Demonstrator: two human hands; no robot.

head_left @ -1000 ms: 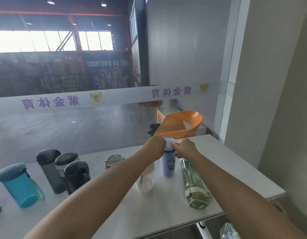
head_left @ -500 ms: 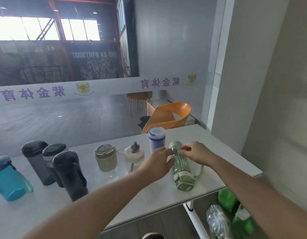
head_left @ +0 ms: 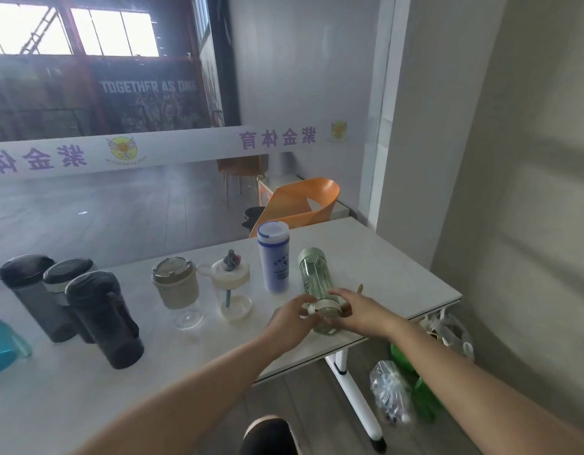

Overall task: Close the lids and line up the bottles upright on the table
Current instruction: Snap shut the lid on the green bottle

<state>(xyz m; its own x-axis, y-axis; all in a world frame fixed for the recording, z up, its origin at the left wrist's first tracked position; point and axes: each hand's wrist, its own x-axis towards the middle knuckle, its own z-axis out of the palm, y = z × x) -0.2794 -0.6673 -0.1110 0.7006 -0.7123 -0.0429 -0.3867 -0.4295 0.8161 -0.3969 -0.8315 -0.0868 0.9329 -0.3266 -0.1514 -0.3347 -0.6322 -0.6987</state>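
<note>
Green and see-through, the bottle (head_left: 316, 287) is laid on its side right of the frame's centre, on the white table (head_left: 399, 284), with its capped end toward the lower edge and near the table's front edge; that end is gripped from both sides; the left hand (head_left: 292, 318) is curled against the pale band, fingers closed on it; the right hand (head_left: 358, 311) is wrapped over the same end from the right, thumb on top; whether the lid is fully shut cannot be told, since it is partly covered by the fingers. Just left of the green one, a lavender bottle (head_left: 273, 257) is stood upright with its white cap on; further left a clear cup with a straw lid (head_left: 230, 284) and a beige cup (head_left: 175, 284) are stood side by side; three dark bottles (head_left: 96, 310) are grouped upright at the left of the frame, close together; a blue bottle (head_left: 1, 343) is cut by the left edge. An orange chair (head_left: 303, 201) is seen beyond the table's far edge; plastic bags (head_left: 392, 392) are seen on the floor at lower right.
</note>
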